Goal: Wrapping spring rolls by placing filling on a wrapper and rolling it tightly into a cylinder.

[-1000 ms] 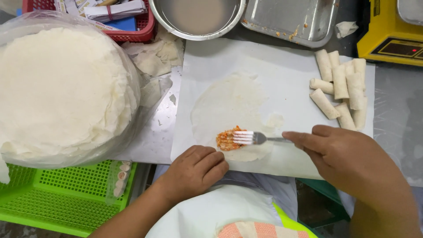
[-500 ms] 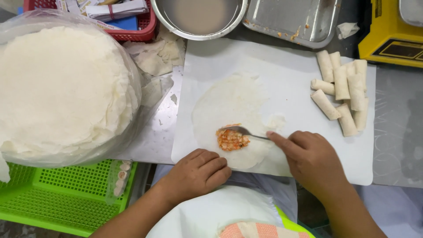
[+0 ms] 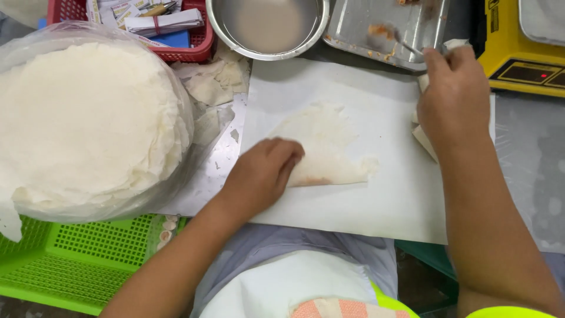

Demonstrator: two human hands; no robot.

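Wrapper stack and steel bowl nearby; folded wrapper lengthwise left-right under flat, released left hand; right hand grip clenched on fork

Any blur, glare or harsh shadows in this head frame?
Head view: even, soft light; faint shadow under the left hand; mild glare in the steel bowl; the fork held by the right hand looks slightly motion-blurred; wrapper sharp.

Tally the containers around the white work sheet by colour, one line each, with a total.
Red basket: 1
Green basket: 1
Round steel bowl: 1
Steel tray: 1
Total: 4
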